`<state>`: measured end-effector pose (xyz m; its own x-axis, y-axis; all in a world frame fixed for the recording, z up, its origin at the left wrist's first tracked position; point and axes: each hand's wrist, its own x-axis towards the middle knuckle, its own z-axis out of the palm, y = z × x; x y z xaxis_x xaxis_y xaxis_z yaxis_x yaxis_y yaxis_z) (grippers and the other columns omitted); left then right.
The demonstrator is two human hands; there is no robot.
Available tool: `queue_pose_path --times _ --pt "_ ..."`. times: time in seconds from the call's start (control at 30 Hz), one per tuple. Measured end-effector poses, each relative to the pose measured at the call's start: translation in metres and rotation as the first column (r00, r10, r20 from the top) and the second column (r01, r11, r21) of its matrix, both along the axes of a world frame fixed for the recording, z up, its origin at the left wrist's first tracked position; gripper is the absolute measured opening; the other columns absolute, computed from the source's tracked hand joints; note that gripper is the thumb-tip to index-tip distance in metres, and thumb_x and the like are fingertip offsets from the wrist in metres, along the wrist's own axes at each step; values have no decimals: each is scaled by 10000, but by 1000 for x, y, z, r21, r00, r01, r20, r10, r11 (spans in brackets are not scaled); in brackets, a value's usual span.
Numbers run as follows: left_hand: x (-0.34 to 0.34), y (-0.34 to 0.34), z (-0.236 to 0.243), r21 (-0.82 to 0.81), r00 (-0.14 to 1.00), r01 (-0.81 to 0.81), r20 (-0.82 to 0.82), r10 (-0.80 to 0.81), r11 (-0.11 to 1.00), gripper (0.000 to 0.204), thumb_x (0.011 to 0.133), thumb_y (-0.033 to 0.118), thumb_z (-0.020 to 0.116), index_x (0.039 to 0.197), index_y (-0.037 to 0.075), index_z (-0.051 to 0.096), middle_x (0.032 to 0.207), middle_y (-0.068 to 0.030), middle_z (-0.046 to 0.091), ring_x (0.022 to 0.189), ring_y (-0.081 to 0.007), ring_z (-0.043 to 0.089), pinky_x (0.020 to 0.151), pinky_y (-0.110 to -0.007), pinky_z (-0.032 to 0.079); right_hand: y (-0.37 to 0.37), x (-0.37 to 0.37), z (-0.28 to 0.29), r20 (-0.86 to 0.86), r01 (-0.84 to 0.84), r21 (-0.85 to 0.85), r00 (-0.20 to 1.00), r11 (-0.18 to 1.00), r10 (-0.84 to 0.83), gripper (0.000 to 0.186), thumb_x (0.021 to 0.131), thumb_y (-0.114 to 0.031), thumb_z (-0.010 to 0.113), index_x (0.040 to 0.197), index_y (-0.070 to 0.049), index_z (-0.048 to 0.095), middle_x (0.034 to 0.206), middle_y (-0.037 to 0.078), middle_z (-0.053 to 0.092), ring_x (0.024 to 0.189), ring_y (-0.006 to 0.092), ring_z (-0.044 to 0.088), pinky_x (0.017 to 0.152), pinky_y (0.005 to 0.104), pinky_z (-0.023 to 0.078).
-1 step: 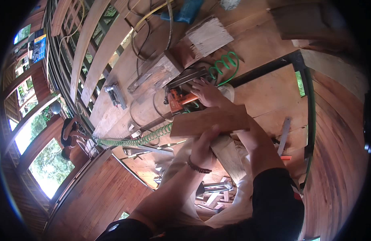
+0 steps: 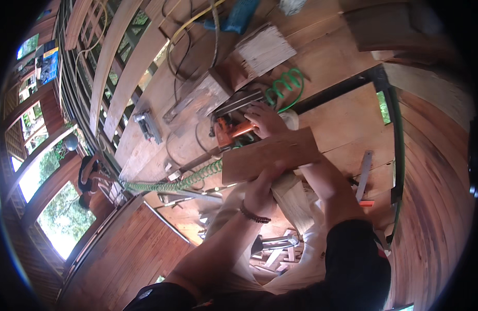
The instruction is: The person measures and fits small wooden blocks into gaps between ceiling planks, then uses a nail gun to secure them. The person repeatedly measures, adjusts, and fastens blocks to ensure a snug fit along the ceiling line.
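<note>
Still unchanged: left hand (image 2: 259, 189) gripping flat brown board (image 2: 270, 154), right hand (image 2: 265, 120) at twelve o'clock clasping orange tool (image 2: 229, 132).

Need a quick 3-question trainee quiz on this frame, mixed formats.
1. True or false: the right hand rests on the orange power tool.
2. Which hand grips the flat wooden board from below? A) left hand B) right hand C) neither
3. Fill in: the coiled air hose running across the wooden floor is ____ in colour.

Key: 1 true; 2 A; 3 green.
</note>
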<state>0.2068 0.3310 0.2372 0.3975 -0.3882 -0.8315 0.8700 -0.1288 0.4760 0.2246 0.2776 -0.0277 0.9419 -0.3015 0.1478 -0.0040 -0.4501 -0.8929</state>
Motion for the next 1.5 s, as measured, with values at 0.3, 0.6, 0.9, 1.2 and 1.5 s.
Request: queue_pose_path --times 0.3,0.6,0.9,1.2,1.5 --pt "-43 -112 11 125 275 900 582 -765 418 323 919 279 638 996 -32 674 954 -140 715 883 -232 695 797 -353 548 -163 -225 175 -174 194 981 918 20 -356 622 876 -486 688 1195 38 583 1011 103 667 956 199 640 910 326 495" --pt "-161 -179 13 49 -352 916 575 -739 -398 450 940 430 589 984 -14 644 888 -214 699 840 -366 688 790 -434 520 -213 -365 114 -294 496 688 858 530 -421 300 847 -172 730 1052 41 677 893 34 660 844 119 611 748 255 481" --pt "-188 -192 -6 -252 29 961 510 -860 -117 409 969 368 584 970 -31 674 932 -177 687 909 -267 659 804 -386 498 -108 -285 -39 -467 151 -368 823 917 -323 226 836 -145 646 1045 -88 709 1103 126 658 1071 285 608 863 407 511" --pt "-149 -213 -22 -419 353 891 397 -847 175 393 984 394 575 869 18 596 779 -12 569 766 -88 501 698 -290 420 -105 -93 -146 -192 347 -620 802 703 -565 353 817 -254 655 1142 -124 694 1167 112 633 1131 299 579 899 437 507" --pt "-113 -214 -16 -286 583 812 401 -707 508 370 968 442 568 929 77 616 918 -52 634 866 -133 592 828 -306 458 -148 -122 -97 -342 109 -592 863 799 -372 459 856 -287 637 1281 -118 596 1130 146 639 1057 321 634 889 423 535"
